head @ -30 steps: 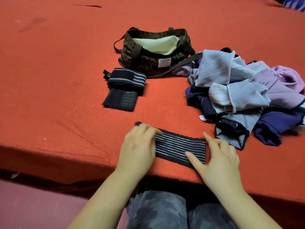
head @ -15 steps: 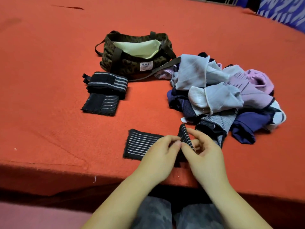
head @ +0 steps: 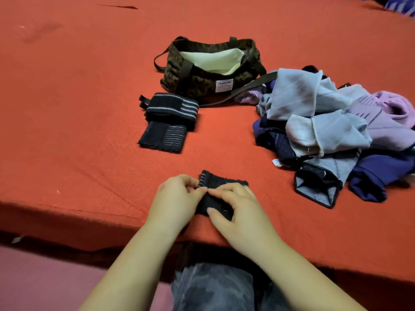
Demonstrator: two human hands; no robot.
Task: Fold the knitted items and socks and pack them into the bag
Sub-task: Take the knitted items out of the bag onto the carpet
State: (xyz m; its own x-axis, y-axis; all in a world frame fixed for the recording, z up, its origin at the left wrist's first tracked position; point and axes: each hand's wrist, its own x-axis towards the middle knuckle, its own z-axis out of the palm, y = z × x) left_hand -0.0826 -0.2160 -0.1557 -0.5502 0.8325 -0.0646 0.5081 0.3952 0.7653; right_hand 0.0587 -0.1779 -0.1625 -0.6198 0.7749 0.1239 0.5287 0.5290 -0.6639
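As the folded black band lies near the front edge of the desk, the entries below take the bag as landmark.

Bag [head: 208, 83]: camouflage-patterned, mouth open, pale lining showing, white "FASHION" label on its near side; stands on the red desk [head: 78, 113], one long strap trailing off to its right.

Black band [head: 221, 182]: dark knitted strip with thin pale stripes, folded over on itself, lying well in front of the bag, close to the desk's near edge.

Left hand [head: 177, 202]: fingers curled, its grip pinching the left end of the black band — fingertips meet those of the other hand at the fold.

Right hand [head: 238, 212]: laid over the band's near right part, thumb and fingers bent round the cloth, the grip holding it against the desk.

Folded stack [head: 167, 122]: two dark striped pieces, one partly on the other, just in front of the bag's left end, touching neither hand.

Unsorted pile [head: 332, 131]: pale grey-blue, lilac, navy and grey-striped knitted pieces heaped to the right of the bag — its upper edge lies on the bag's strap.

Grey striped sock [head: 318, 189]: dark-rimmed opening facing the viewer, at the pile's near edge, right of the hands and apart from them.

Person's lap [head: 215, 288]: grey mottled trousers, below the desk edge.
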